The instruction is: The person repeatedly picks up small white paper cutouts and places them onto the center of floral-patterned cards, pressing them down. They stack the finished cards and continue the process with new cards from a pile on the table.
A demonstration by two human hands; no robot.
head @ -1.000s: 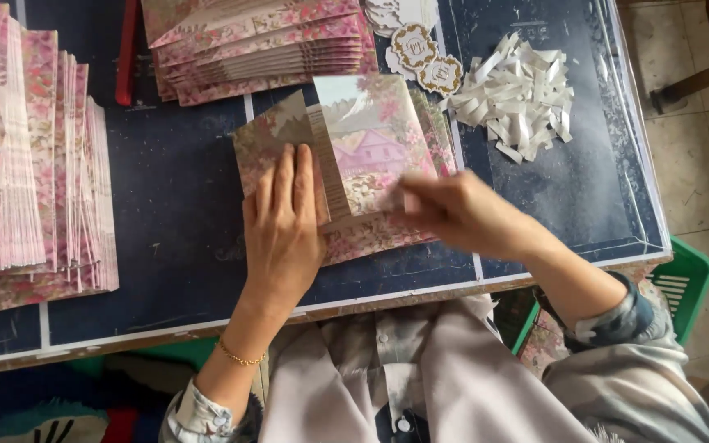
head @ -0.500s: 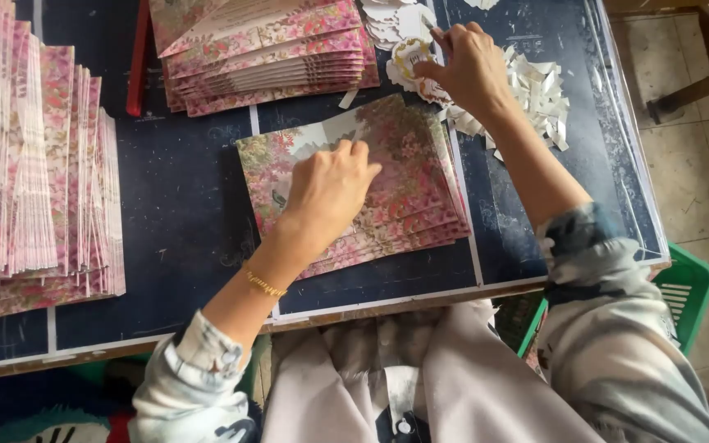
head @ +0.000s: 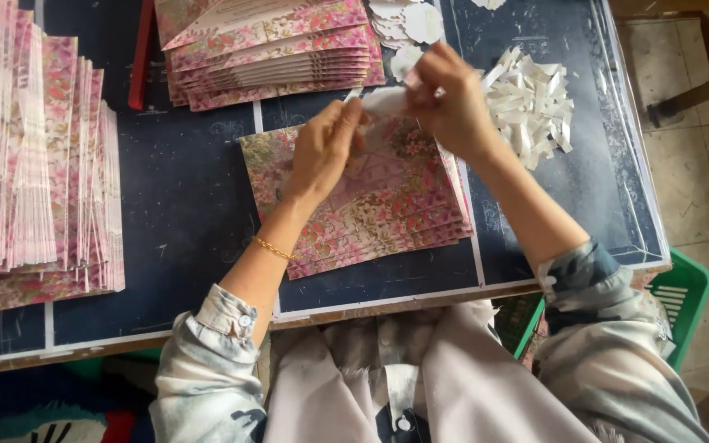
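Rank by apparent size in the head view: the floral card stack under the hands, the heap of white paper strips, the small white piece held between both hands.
1. Floral card stack
2. Heap of white paper strips
3. Small white piece

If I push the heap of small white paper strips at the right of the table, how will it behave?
The white strips lie loose and crisscrossed, so they would probably scatter rather than slide together. They look thin and light, likely easy to blow away.

Floral cards are printed paper with a slight sheen. The white strips look like thin glossy paper. The dark table top is matt and scuffed. A green basket is plastic.
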